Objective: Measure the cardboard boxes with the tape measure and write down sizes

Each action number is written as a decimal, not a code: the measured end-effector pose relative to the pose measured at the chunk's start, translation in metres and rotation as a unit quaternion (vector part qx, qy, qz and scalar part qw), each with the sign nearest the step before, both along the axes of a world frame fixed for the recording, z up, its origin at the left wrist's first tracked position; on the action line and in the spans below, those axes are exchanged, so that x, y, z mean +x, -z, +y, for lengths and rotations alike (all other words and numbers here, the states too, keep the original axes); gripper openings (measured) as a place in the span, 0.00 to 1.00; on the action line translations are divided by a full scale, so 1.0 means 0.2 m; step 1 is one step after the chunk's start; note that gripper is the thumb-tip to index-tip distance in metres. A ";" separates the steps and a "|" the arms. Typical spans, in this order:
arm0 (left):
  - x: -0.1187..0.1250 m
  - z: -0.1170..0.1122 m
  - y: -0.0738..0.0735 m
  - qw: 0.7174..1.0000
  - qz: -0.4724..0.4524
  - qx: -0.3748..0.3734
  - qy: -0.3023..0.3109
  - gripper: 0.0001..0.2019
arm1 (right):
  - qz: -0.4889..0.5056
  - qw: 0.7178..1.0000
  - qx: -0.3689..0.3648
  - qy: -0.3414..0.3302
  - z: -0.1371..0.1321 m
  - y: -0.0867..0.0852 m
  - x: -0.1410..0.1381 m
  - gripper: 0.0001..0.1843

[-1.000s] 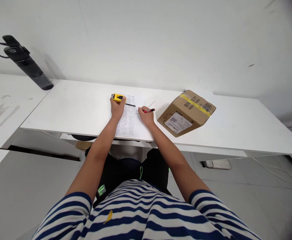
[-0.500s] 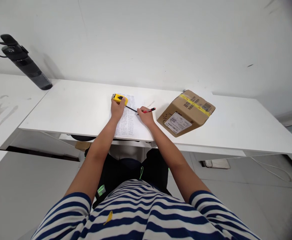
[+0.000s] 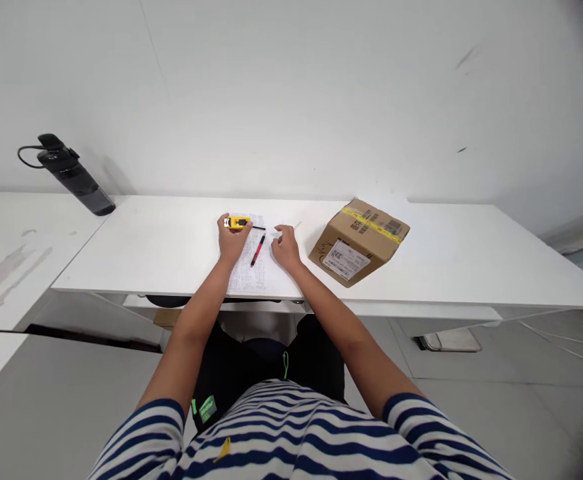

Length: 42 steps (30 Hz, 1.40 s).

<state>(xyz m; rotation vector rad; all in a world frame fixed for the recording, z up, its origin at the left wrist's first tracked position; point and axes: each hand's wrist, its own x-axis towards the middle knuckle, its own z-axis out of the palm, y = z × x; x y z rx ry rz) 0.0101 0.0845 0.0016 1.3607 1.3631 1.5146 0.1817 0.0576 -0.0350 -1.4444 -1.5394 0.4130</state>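
Observation:
My left hand is closed around a yellow tape measure with a silver end on its left. A short black strap sticks out from its right side. Beneath them lies a sheet of paper covered in small handwriting. A red and black pen rests slantwise on that sheet, between my hands. My right hand is open over the paper's right part, its fingers apart and bent, with nothing visible in them.
A taped cardboard box with a white label stands right of my right hand. At the far left a dark bottle stands by the wall. The white desk ends in front of my body, its back edge along the wall.
My right hand has let go of the pen, which now lies on the paper, and has opened. The tape measure has turned more level in my left hand. The camera view has shifted.

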 end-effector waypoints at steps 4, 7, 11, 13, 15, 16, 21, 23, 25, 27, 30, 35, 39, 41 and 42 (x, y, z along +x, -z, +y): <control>0.04 -0.16 -0.17 0.994 -0.045 0.044 0.094 0.36 | 0.052 0.990 0.112 -0.066 -0.07 -0.06 -0.04 0.40; 0.09 -0.33 -0.32 0.968 -0.055 0.046 0.241 0.38 | 0.116 0.973 0.181 -0.079 -0.20 -0.12 -0.09 0.46; 0.10 -0.53 -0.51 0.939 0.062 0.049 0.334 0.33 | 0.177 0.958 0.228 -0.006 -0.43 -0.19 -0.07 0.45; 0.10 -0.59 -0.56 0.944 0.139 0.099 0.283 0.30 | 0.212 0.959 0.188 -0.026 -0.53 -0.25 0.00 0.40; 0.09 -0.61 -0.58 0.947 0.178 0.103 0.246 0.27 | 0.245 0.957 0.128 -0.090 -0.61 -0.31 0.10 0.34; 0.08 -0.61 -0.58 0.946 0.174 0.070 0.264 0.26 | 0.256 0.954 0.105 -0.120 -0.65 -0.33 0.15 0.32; 0.11 -0.62 -0.46 0.861 0.005 -0.139 0.489 0.23 | 0.252 0.949 0.076 -0.174 -0.79 -0.37 0.26 0.29; 0.13 -0.64 -0.42 0.852 -0.040 -0.158 0.497 0.23 | 0.257 0.949 0.070 -0.168 -0.85 -0.36 0.27 0.28; 0.14 -0.65 -0.42 0.860 -0.068 -0.164 0.478 0.22 | 0.267 0.950 0.073 -0.142 -0.92 -0.34 0.31 0.26; 0.13 -0.62 -0.47 0.868 -0.102 -0.160 0.460 0.20 | 0.281 0.951 0.095 -0.087 -0.99 -0.32 0.41 0.26; 0.14 -0.45 -0.58 0.884 -0.144 -0.136 0.423 0.16 | 0.313 0.934 0.166 0.055 -1.11 -0.31 0.67 0.26; 0.36 0.00 -0.68 0.955 0.013 -0.120 0.271 0.09 | 0.303 0.861 0.295 0.282 -1.27 -0.38 1.09 0.30; 0.68 0.13 -0.63 0.929 0.234 -0.076 0.276 0.12 | 0.234 0.855 0.306 0.346 -1.29 -0.44 1.17 0.32; 0.79 0.10 -0.61 0.898 0.292 -0.053 0.325 0.13 | 0.224 0.869 0.272 0.347 -1.24 -0.44 1.15 0.33; 0.82 0.07 -0.61 0.881 0.301 -0.050 0.362 0.14 | 0.221 0.880 0.248 0.340 -1.21 -0.44 1.13 0.34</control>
